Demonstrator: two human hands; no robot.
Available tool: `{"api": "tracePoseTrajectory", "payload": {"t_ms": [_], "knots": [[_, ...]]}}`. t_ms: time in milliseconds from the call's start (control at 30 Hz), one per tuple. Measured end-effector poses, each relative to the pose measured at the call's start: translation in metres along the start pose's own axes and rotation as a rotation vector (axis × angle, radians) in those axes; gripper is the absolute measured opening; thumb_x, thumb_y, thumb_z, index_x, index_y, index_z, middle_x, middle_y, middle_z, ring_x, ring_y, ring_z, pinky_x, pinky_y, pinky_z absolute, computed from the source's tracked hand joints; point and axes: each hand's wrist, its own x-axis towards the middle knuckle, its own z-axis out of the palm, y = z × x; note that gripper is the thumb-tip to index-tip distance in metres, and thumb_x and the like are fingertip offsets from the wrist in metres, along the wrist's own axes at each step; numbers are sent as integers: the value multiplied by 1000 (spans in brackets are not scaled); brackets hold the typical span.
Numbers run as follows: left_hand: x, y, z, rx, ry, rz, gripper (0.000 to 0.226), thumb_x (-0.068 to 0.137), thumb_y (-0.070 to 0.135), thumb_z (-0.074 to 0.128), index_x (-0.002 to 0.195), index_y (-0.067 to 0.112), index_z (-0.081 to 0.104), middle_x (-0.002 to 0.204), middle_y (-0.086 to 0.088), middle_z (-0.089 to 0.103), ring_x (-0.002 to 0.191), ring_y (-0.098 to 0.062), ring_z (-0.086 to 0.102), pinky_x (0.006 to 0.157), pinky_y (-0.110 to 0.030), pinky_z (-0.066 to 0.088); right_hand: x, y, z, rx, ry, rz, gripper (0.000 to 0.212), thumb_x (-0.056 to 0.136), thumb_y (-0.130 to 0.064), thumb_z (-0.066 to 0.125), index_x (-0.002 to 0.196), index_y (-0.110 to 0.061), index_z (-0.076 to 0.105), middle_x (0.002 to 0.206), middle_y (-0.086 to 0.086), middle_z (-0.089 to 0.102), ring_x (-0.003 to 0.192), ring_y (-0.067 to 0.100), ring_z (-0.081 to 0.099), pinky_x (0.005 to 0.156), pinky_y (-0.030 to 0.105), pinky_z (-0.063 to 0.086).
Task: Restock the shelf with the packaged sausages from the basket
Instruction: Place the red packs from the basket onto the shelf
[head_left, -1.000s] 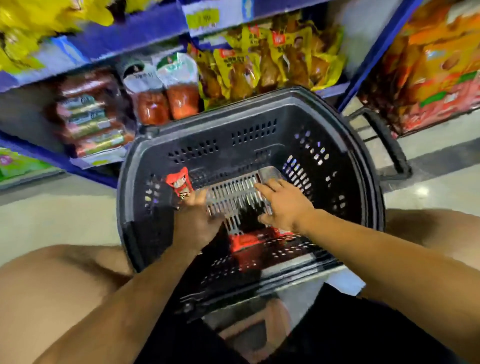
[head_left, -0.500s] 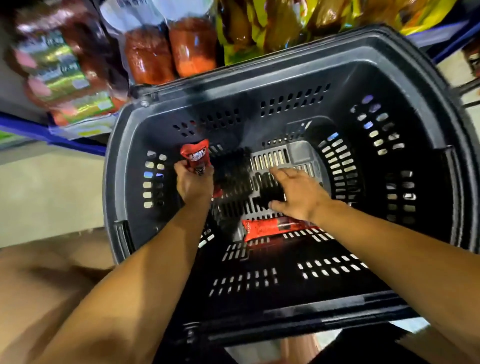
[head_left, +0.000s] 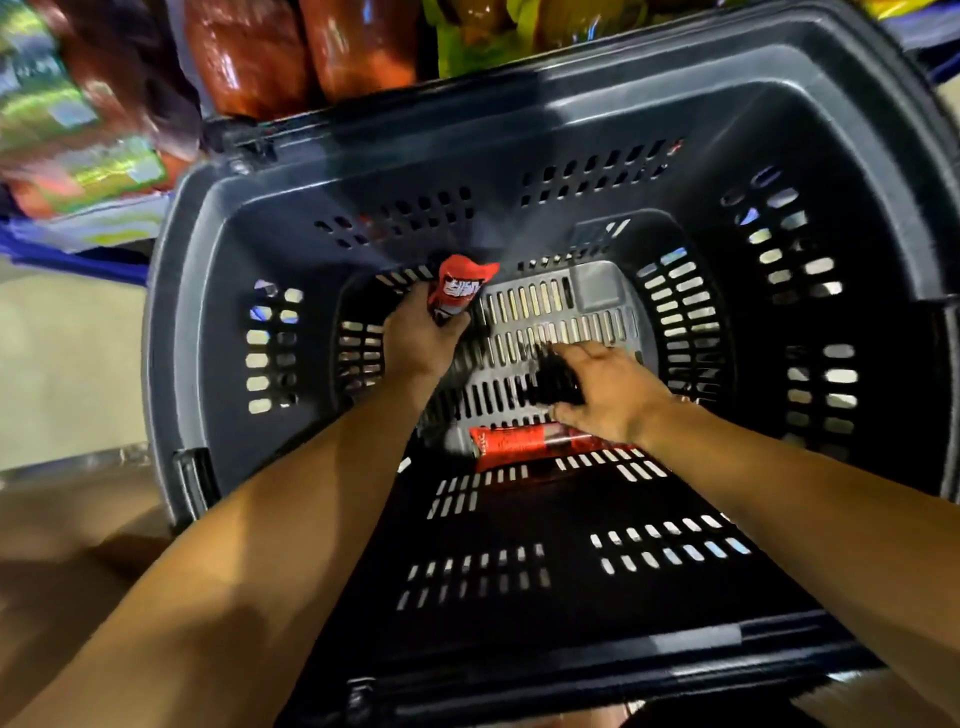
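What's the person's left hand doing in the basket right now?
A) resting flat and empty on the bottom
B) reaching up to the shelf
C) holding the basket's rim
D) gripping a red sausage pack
D: the left hand has its fingers curled round a red sausage pack, lifted above the basket floor, while another red pack lies on the bottom by the right hand.

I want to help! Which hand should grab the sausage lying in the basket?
Right. The right hand is open, right beside the lying sausage in the basket. The left hand already holds a pack.
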Motion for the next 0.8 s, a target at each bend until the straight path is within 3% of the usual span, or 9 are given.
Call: {"api": "tracePoseTrajectory", "payload": {"t_ms": [133, 200, 267, 433, 500, 600, 700, 800], "knots": [[-27, -3, 3, 24, -233, 37, 44, 83, 33, 74, 118, 11, 59, 111, -8, 69, 103, -23, 63, 90, -36, 49, 13, 1, 11, 25, -78, 42, 79, 88, -41, 66, 153, -24, 24, 141, 6, 49, 124, 27, 53, 107, 38, 44], [-45, -7, 3, 8, -307, 44, 45, 83, 30, 74, 120, 9, 59, 111, -9, 68, 102, -22, 62, 86, -28, 45, 18, 0, 17, 93, -149, 64, 74, 90, -38, 65, 152, -26, 27, 136, 6, 55, 109, 21, 62, 93, 28, 50], [-58, -10, 1, -51, -306, 45, 45, 83, 25, 75, 121, 8, 59, 112, -6, 67, 103, -21, 62, 84, -24, 43, 25, 0, 24, 139, -248, 88, 69, 93, -31, 63, 152, -26, 29, 133, 7, 57, 102, 17, 61, 86, 23, 46], [-69, -1, -14, -126, -304, -25, 49, 84, 25, 73, 127, 12, 52, 114, 6, 62, 103, -6, 52, 88, -20, 39, 41, 6, 51, -72, -455, 48, 43, 98, -17, 55, 140, -10, 50, 133, 16, 57, 112, 29, 57, 102, 35, 43], [-68, 5, -20, -200, -293, -59, 48, 84, 22, 73, 126, 15, 50, 107, 15, 60, 103, -4, 54, 89, -19, 42, 45, 9, 61, -39, -470, 9, 46, 92, -20, 65, 136, -12, 53, 132, 16, 58, 118, 32, 57, 105, 40, 44], [-64, 9, -29, -289, -282, -81, 49, 82, 20, 75, 125, 14, 52, 109, 9, 67, 105, -8, 63, 97, -30, 48, 49, 4, 66, -145, -425, -2, 62, 85, -30, 73, 140, -27, 45, 134, 4, 55, 120, 25, 55, 104, 38, 45], [-64, 20, -42, -357, -281, -72, 46, 83, 10, 73, 124, 12, 53, 101, 8, 68, 91, 3, 66, 85, -16, 51, 48, -4, 63, -199, -420, -9, 61, 85, -33, 73, 139, -20, 47, 132, 5, 56, 121, 24, 54, 104, 35, 43], [-69, 37, -56, -401, -284, -48, 43, 85, 4, 68, 124, 11, 52, 99, 9, 67, 86, 6, 66, 83, -16, 52, 38, -11, 51, -86, -494, 70, 51, 90, -24, 67, 136, -11, 49, 124, 8, 58, 113, 23, 56, 95, 29, 45]]}}
